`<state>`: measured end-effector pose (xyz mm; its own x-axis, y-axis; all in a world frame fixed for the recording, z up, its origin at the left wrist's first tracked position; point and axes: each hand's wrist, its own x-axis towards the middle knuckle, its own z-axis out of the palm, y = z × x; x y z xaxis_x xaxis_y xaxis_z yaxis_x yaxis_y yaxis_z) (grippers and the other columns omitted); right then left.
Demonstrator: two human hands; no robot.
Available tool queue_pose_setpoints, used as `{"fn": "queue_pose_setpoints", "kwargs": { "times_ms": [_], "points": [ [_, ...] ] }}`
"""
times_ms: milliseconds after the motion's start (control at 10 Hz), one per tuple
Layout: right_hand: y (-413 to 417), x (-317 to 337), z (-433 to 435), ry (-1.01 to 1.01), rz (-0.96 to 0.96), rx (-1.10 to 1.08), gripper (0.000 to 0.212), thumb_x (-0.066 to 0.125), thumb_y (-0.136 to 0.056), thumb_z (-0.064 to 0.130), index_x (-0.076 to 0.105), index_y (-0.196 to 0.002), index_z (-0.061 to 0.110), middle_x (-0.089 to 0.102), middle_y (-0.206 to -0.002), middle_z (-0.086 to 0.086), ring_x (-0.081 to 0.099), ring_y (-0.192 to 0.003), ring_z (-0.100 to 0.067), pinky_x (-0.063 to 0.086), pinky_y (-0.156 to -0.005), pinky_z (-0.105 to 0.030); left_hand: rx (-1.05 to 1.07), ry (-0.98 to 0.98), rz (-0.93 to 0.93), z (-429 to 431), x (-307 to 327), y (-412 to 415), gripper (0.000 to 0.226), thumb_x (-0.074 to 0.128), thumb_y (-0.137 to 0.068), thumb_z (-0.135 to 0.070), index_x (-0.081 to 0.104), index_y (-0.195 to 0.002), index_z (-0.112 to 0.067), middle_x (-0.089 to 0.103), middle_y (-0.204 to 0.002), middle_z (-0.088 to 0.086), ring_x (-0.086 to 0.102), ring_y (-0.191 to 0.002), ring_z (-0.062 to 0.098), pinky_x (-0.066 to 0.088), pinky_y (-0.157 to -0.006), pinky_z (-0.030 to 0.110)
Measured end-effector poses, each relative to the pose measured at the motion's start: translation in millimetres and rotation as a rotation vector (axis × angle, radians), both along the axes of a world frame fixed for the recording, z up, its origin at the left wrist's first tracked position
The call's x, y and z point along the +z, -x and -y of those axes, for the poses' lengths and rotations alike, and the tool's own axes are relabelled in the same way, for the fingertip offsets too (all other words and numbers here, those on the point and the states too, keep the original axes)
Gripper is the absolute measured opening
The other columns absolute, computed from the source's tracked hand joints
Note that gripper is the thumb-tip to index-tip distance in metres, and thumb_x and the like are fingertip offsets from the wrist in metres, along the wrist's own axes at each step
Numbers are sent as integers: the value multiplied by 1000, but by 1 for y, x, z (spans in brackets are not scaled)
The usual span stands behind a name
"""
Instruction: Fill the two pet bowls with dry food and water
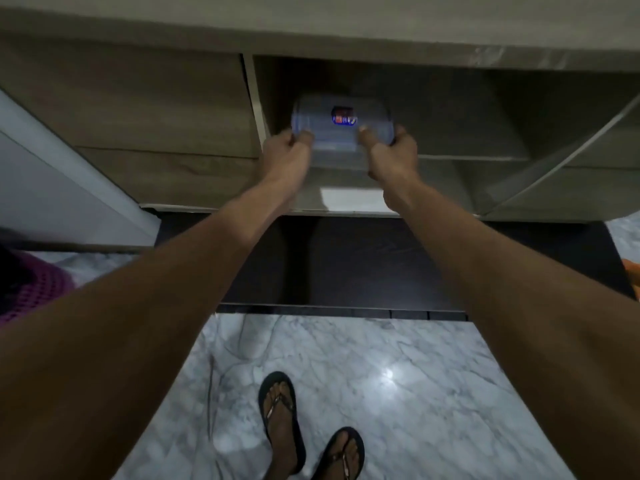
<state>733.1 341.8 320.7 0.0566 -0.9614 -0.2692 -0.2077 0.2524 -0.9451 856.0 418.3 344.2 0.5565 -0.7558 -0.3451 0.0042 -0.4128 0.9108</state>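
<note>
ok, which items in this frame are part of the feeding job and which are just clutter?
In play:
- translucent lidded plastic container with a red-and-blue label
- left hand and right hand, gripping its two ends
- open wooden cabinet it sits in

Lying about:
- purple mesh item
- orange object at the right edge

No bowls visible.

Clear lidded plastic container (341,133) — red-and-blue label on top — sits level on the cabinet shelf (478,154).

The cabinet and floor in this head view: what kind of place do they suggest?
Probably a home kitchen or utility area: an open wood-look cabinet under a countertop, a marble-pattern floor, and both hands gripping a lidded plastic container on its shelf.
</note>
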Motion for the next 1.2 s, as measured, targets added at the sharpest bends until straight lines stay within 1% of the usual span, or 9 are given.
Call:
{"fn": "queue_pose_setpoints", "kwargs": {
  "times_ms": [100, 200, 300, 400, 500, 800, 900, 1100, 1200],
  "points": [
    [-9, -13, 21, 22, -59, -14, 78, 67, -86, 43, 34, -148, 9, 48, -142, -10, 52, -125, -29, 48, -104, -43, 0, 34, 66, 22, -21, -5, 31, 46, -100, -37, 56, -123, -18, 60, -105, -4, 58, -96, 11, 53, -92, 33],
    [-15, -20, 40, 73, -72, -24, 63, 64, -89, 35, 43, -142, 8, 58, -122, -7, 57, -114, -26, 49, -102, -37, 19, 39, 115, 39, -29, -9, 54, 46, -96, -44, 46, -140, -12, 55, -134, 5, 54, -121, 22, 47, -105, 41],
    [-25, -23, 52, 112, -73, -8, 59, 65, -91, 34, 46, -142, 11, 60, -129, -7, 55, -119, -22, 41, -103, -23, 42, 39, 128, 53, -33, -14, 48, 45, -98, -38, 45, -135, -9, 54, -125, 7, 55, -113, 22, 49, -102, 41],
    [-34, -26, 60, 125, -53, 2, 65, 66, -91, 38, 42, -146, 13, 52, -143, -7, 48, -131, -24, 35, -111, -25, 67, 41, 142, 61, -36, -20, 40, 42, -100, -32, 43, -133, -9, 49, -113, 3, 53, -106, 20, 50, -100, 40],
    [-41, -31, 64, 102, -53, 18, 64, 65, -92, 36, 40, -146, 12, 49, -146, -7, 45, -134, -23, 30, -108, -20, 72, 33, 134, 65, -40, -26, 39, 42, -101, -30, 43, -134, -9, 47, -112, 3, 51, -108, 20, 48, -103, 41],
    [-46, -42, 72, 112, -125, 42, 67, 63, -92, 41, 39, -148, 12, 48, -147, -8, 43, -136, -24, 30, -110, -21, 52, 21, 105, 67, -47, -31, 41, 42, -99, -29, 43, -135, -8, 48, -118, 6, 51, -118, 25, 47, -104, 40],
    [-47, -42, 73, 104, -115, 54, 73, 62, -92, 42, 32, -151, 11, 40, -153, -8, 37, -141, -25, 26, -116, -23, 32, 28, 105, 66, -48, -33, 43, 42, -99, -29, 41, -138, -9, 49, -130, 10, 49, -122, 25, 45, -106, 40],
    [-36, -38, 68, 69, -116, 86, 81, 62, -91, 44, 23, -154, 10, 34, -157, -10, 32, -145, -26, 24, -119, -28, -39, -14, 119, 62, -41, -34, 48, 43, -98, -40, 42, -138, -13, 51, -129, 6, 51, -119, 24, 45, -105, 42],
    [-13, -41, 40, 94, -152, 11, 73, 58, -94, 43, 32, -150, 4, 44, -150, -15, 41, -139, -27, 32, -115, -33, -26, -59, 52, 28, -42, -36, 63, 43, -96, -51, 41, -145, -11, 52, -139, 9, 50, -128, 29, 39, -111, 44]
  ]
}}
